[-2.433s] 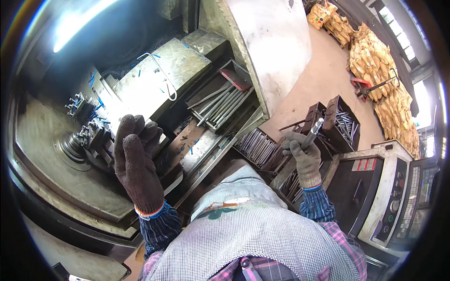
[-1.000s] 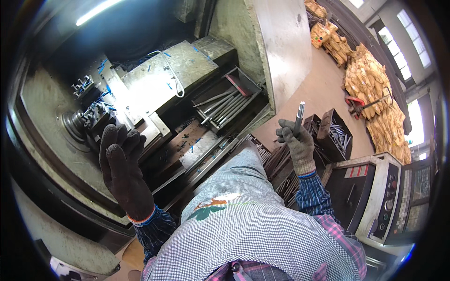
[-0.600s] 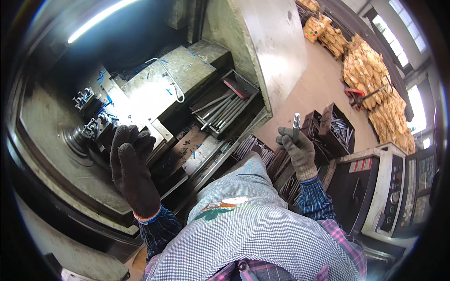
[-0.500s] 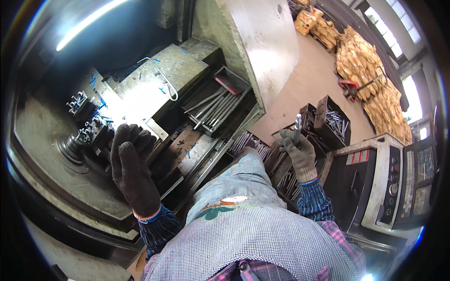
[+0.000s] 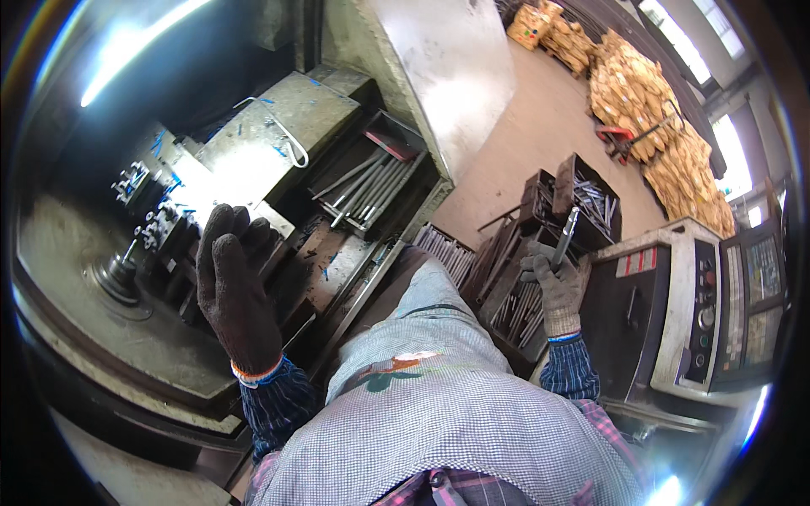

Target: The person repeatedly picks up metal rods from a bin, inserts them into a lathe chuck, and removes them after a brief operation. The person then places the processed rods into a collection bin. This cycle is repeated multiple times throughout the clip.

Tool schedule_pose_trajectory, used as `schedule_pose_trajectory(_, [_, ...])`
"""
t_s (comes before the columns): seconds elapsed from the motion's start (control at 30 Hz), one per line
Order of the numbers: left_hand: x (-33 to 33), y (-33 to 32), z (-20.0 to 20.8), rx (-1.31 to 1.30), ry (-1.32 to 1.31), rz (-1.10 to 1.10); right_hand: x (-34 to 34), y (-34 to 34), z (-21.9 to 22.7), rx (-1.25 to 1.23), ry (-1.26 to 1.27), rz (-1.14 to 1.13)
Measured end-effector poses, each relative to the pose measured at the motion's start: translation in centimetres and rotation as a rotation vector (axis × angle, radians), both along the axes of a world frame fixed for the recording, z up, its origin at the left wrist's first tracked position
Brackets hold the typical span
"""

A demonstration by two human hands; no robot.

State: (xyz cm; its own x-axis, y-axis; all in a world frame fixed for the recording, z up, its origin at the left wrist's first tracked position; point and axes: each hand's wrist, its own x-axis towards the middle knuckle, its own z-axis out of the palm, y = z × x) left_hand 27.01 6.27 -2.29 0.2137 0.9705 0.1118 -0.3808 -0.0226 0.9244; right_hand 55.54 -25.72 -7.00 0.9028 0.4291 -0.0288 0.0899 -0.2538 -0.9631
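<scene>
"One short shiny silver metal rod (image 5: 567, 239) is up in the air. Where do we have it?"

"We have it in our grey-gloved right hand (image 5: 553, 285). Our thumb and fingers pinch it near the low end, and its top leans to the right."

"What do we see behind it?"

"A dark brown metal box (image 5: 564, 187), full of small silver rods (image 5: 593, 208). We cannot tell how far off the box is."

"And our brown-gloved left hand (image 5: 240, 295)?"

"It is wide and loose, with the fingers up and a bit bent. It is in front of the big grey metal machine (image 5: 59, 261). We cannot tell if it touches any part there."

"What is to the left of that hand?"

"We see a round grey metal chuck (image 5: 116, 282) on the machine."

"And up ahead, between our hands?"

"A dark metal tray (image 5: 396, 197). Long thin grey rods (image 5: 369, 187) lie side by side in it, with a flat red block (image 5: 391, 145) at the far end."

"What is to our right?"

"A tall panel with round black knobs (image 5: 704, 316), well apart from our right hand."
</scene>
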Motion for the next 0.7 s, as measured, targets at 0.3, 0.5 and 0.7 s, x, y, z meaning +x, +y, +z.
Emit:
schedule_pose_trajectory(0.3, [-6.9,-1.4,0.4,0.069,-0.087,0.283,0.6,10.5,2.0,0.216,-0.171,0.288])
schedule_pose_trajectory(0.5, [-6.3,0.0,-0.3,0.202,-0.124,0.347,0.8,13.1,0.1,0.267,-0.179,0.560])
schedule_pose_trajectory(0.7, [-1.9,2.9,3.2,0.191,-0.211,0.172,3.2,12.4,1.2,0.282,-0.200,0.441])
